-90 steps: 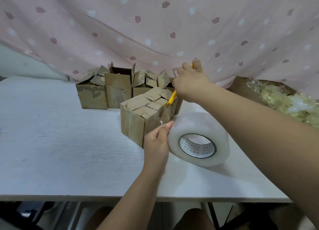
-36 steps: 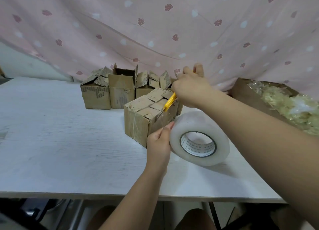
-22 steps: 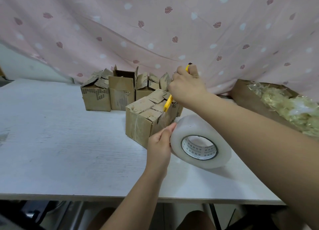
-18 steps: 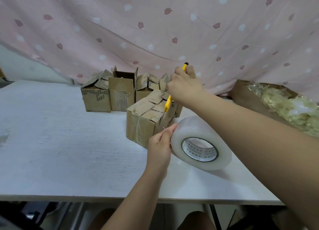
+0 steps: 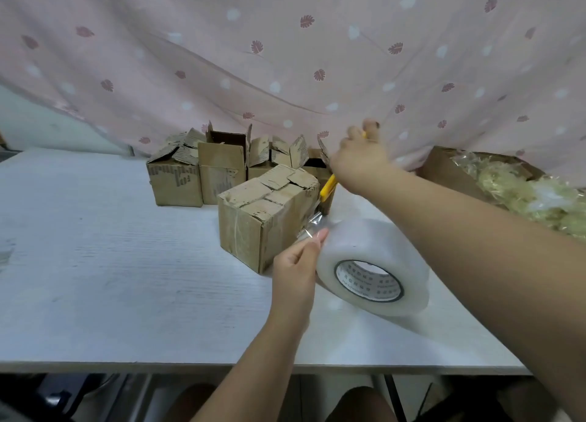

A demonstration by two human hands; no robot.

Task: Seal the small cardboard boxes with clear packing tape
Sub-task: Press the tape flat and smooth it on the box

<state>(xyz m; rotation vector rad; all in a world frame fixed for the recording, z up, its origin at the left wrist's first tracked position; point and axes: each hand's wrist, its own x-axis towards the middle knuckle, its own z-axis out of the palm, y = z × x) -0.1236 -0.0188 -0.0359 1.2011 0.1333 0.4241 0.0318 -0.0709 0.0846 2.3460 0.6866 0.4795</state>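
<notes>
beside the box (image 5: 269,212), left hand (image 5: 296,263) on tape (image 5: 374,244), right hand (image 5: 358,161) on cutter (image 5: 328,188)

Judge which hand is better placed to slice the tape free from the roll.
Right, probably. The right hand grips the yellow cutter, its tip pointing down at the tape strip beside the front box. The left hand is busy pinching that strip next to the tape roll.

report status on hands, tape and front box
Left hand pinches tape strip at the tape roll. Right hand grips yellow cutter, blade near the strip beside front box. Open boxes behind, not in the way.
</notes>
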